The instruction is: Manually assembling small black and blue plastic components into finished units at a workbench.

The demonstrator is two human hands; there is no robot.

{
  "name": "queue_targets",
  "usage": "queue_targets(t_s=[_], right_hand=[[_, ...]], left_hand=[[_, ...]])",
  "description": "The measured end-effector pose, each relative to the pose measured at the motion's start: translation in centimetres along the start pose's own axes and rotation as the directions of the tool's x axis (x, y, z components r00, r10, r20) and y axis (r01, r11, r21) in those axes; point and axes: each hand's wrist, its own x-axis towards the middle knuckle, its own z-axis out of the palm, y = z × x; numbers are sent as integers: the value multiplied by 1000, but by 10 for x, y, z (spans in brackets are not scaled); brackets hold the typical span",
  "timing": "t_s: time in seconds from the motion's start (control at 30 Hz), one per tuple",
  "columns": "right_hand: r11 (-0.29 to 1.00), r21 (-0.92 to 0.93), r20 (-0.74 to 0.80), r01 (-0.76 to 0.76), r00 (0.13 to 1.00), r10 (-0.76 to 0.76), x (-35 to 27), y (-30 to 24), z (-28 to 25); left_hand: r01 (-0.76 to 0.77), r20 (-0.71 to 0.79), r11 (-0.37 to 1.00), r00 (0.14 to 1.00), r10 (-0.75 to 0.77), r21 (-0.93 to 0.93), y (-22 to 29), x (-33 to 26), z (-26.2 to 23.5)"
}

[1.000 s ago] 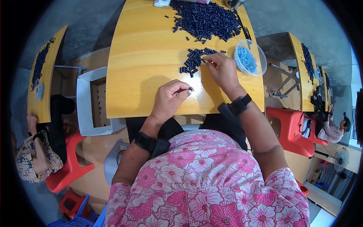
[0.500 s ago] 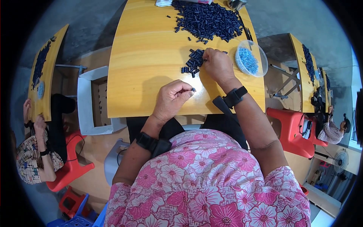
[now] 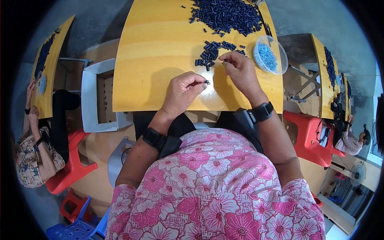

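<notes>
Fingers (image 3: 195, 77) of left hand (image 3: 179, 95) curled in, back of hand up, thumb and index closed in a tight pinch on one small dark piece (image 3: 207, 82); piece pokes out past the tips, on the side toward right hand (image 3: 243, 74). Cannot tell if it touches the yellow table (image 3: 152, 48) underneath. Right hand is farther out and to the right of left hand, near but apart; index and thumb bent toward each other, tips close together. Dark spot shows between those tips, too small to tell if it's a gripped piece. Small pile (image 3: 210, 52) of short dark tubes lies just beyond left hand's fingertips and just left of right hand's, some strays beyond right knuckles. Big heap (image 3: 228, 16) of similar dark tubes well beyond both hands. Clear round bowl (image 3: 282, 50) with light-blue bits (image 3: 267, 57) just right of right hand, not touching it. Black wristbands behind both hands, left wristband (image 3: 154, 137) and right wristband (image 3: 263, 112). White box (image 3: 90, 100) well left of left hand, past table edge. Co-worker in patterned shirt (image 3: 34, 158) at another table, far left of left hand.
</notes>
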Motion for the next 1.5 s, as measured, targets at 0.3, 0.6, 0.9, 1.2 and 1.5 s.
queue_targets(t_s=[0.3,0.6,0.9,1.2,1.5], right_hand=[[572,669,409,-475,878,250,-31,-25,-5],[574,680,421,-457,884,206,-36,-28,2],[591,680,407,-434,894,189,-37,-28,2],[627,678,377,-384,914,152,-38,-24,3],[878,469,224,-98,975,-11,-35,-30,2]], left_hand=[[12,7,1000,1000,-12,4,1,-2,0],[16,22,999,1000,-15,-34,3,-2,0],[-14,1,1000,1000,14,-5,0,-1,2],[-53,-30,998,998,53,15,-2,0,4],[-51,-38,997,998,53,51,-1,-1,2]])
